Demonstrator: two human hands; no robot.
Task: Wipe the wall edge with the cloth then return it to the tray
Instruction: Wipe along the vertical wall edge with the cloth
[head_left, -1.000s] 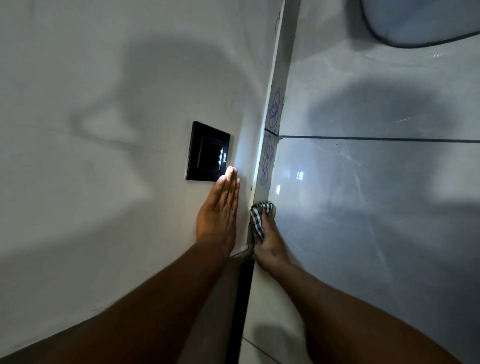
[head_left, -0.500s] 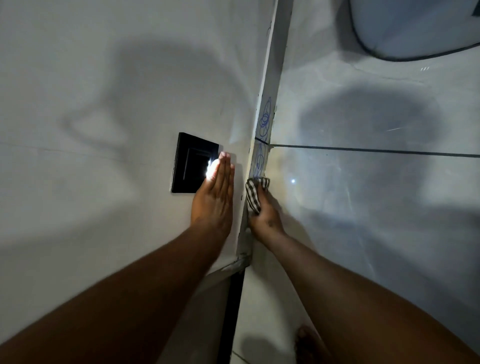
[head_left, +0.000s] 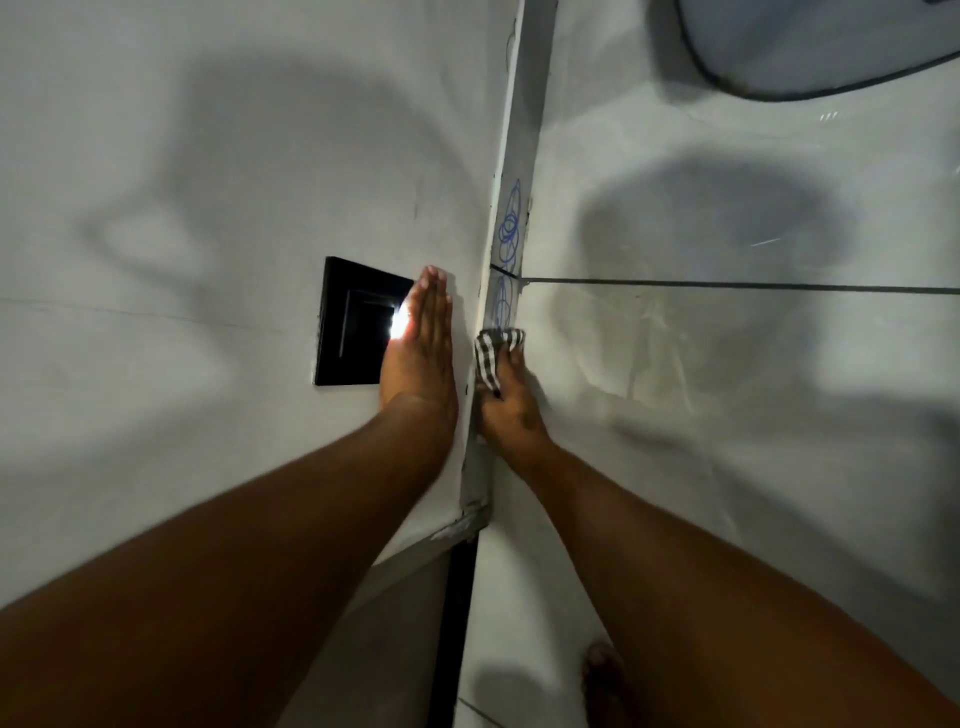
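wall edge (head_left: 511, 171): cloth (head_left: 493, 353) in right grip (head_left: 506, 400).

Counts: two hands, left (head_left: 421, 348) flat with fingers straight, right (head_left: 511, 402) closed round the cloth. One checked cloth (head_left: 493, 356) in that grip. One black switch plate (head_left: 353, 322) beside the left hand. One scribble patch (head_left: 508, 234) above the cloth.

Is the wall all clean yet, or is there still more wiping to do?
Not yet. The right hand presses the black-and-white checked cloth on the grey wall edge, just below blue pen scribbles that remain. The left hand rests flat beside a black square switch plate. No tray is visible; returning the cloth remains.
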